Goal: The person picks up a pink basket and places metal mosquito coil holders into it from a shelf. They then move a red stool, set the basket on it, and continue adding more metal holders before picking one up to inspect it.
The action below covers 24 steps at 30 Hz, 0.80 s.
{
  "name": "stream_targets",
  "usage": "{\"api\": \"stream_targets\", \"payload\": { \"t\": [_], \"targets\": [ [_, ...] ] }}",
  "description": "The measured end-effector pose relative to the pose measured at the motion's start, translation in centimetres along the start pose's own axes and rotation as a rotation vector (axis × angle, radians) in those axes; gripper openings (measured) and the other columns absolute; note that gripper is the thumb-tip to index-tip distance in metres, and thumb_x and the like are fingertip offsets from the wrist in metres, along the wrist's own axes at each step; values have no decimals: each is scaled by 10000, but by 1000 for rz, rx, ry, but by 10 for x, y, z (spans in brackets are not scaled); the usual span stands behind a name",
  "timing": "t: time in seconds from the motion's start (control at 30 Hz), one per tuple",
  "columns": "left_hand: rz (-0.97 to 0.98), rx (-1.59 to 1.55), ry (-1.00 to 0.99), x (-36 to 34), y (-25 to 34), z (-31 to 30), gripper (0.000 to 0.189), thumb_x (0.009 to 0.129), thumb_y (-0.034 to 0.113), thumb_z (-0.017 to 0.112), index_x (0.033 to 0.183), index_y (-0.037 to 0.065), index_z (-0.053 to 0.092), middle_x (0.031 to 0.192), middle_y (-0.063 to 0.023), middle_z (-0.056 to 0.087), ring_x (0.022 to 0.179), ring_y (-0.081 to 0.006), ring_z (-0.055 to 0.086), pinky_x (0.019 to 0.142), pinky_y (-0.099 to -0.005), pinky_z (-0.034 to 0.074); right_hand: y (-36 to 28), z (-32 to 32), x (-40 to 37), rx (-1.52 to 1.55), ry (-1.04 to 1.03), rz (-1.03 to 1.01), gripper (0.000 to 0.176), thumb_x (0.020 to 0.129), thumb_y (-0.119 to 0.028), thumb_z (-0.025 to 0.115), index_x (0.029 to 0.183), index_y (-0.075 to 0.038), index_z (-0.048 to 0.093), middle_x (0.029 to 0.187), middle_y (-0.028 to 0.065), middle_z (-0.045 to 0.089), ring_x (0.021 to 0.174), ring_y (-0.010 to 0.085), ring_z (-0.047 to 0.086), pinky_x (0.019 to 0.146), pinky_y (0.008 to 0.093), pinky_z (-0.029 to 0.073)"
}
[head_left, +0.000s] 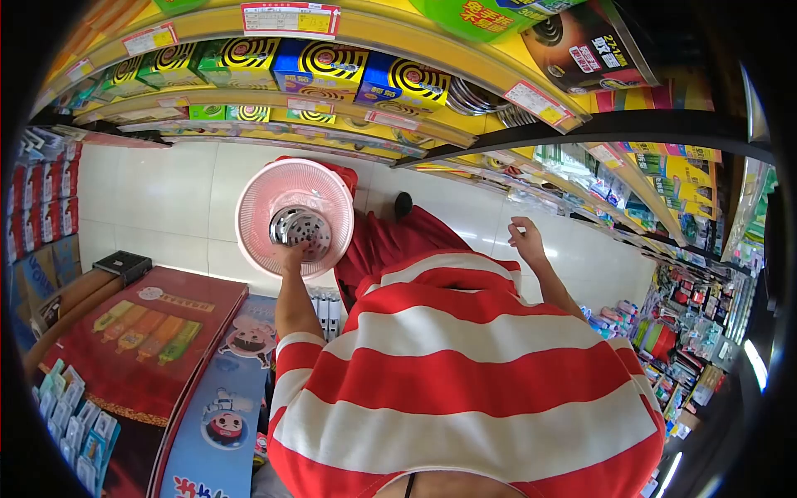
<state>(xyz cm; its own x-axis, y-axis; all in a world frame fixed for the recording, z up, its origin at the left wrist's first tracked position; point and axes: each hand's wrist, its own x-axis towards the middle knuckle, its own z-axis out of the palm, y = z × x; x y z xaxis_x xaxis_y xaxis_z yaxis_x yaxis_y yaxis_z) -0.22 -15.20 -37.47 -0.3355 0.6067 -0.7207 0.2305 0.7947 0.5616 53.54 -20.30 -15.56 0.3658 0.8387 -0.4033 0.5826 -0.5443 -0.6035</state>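
A pink plastic basket (251, 187) with slotted sides sits ahead of me to the left, on top of something red (347, 176). Inside it are round shiny metal tins with holes in the lid (309, 230), which look like mosquito coil holders. My left hand (290, 254) reaches over the basket's near rim, its fingers closed on the edge of one metal tin; the fingertips are partly hidden. Off to the right, over the floor, my right hand (525, 236) hangs in the air with fingers loosely bent and apart, holding nothing.
Yellow shelves ahead carry boxes with spiral prints (332, 66), round metal tins (475, 98) and price labels (290, 18). A red printed box (141, 332) and a blue one (224, 398) stand at left. Small goods fill a rack (689, 332) at right. The floor (191, 187) is pale tile.
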Motion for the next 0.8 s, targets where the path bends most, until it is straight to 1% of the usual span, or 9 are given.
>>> {"api": "stream_targets", "payload": {
  "t": [0.03,0.07,0.17,0.2,0.3,0.33,0.53,0.73,0.8],
  "targets": [
    [-3,-182,-125,-8,4,0,581,590,75,776,1050,-113,476,919,-206,596,791,-292,613,675,-355,518,-6,3,3,-8,-18,-25,282,839,-134,585,1075,4,514,967,124,562,586,158,602,506,258,494],
    [38,-269,22,-15,6,9,443,612,-35,724,997,-95,512,780,-157,620,617,-242,611,531,-323,513,-11,6,7,2,-39,-54,264,844,-131,579,1056,15,525,957,118,566,589,160,600,519,260,492],
    [14,-317,-7,9,-23,22,467,614,-23,728,1018,-95,503,831,-163,615,691,-222,607,573,-320,507,-27,11,19,28,-119,-77,264,847,-132,575,1059,18,525,930,114,575,589,154,594,522,261,485],
    [29,-283,43,-13,-3,19,464,632,-5,727,1033,-77,505,865,-140,614,730,-200,597,611,-307,496,-34,12,22,15,-144,-80,261,848,-139,576,1059,9,531,904,115,588,595,150,595,532,259,482],
    [154,-461,7,-2,-20,30,460,658,10,717,1061,-54,504,905,-120,611,772,-197,594,662,-313,493,-53,16,34,20,-205,-128,254,845,-140,580,1051,2,537,895,116,598,603,145,596,545,256,483],
    [80,-503,-46,-31,7,24,438,690,9,700,1081,-29,506,936,-103,611,790,-196,596,710,-316,490,-60,19,38,19,-233,-137,274,842,-151,587,1068,-4,538,899,115,603,623,145,600,578,257,488],
    [187,-823,-353,-140,121,22,396,760,8,645,1127,-21,497,1027,-114,600,888,-200,598,772,-318,491,-115,40,48,85,-517,-431,398,833,-226,611,1153,-15,503,908,111,601,737,146,607,642,269,497],
    [492,-678,-530,-213,228,44,422,749,84,685,1112,-25,499,1008,-103,600,868,-148,590,764,-283,483,-186,43,22,367,-872,-338,446,833,-242,621,1148,12,435,864,87,592,717,139,598,626,255,505],
    [526,-580,-536,-226,251,50,447,738,107,698,1113,-26,493,993,-94,604,867,-138,586,772,-278,472,-188,39,21,511,-847,-278,381,833,-221,622,1097,2,460,843,67,589,694,121,591,610,242,502]
  ]
}}
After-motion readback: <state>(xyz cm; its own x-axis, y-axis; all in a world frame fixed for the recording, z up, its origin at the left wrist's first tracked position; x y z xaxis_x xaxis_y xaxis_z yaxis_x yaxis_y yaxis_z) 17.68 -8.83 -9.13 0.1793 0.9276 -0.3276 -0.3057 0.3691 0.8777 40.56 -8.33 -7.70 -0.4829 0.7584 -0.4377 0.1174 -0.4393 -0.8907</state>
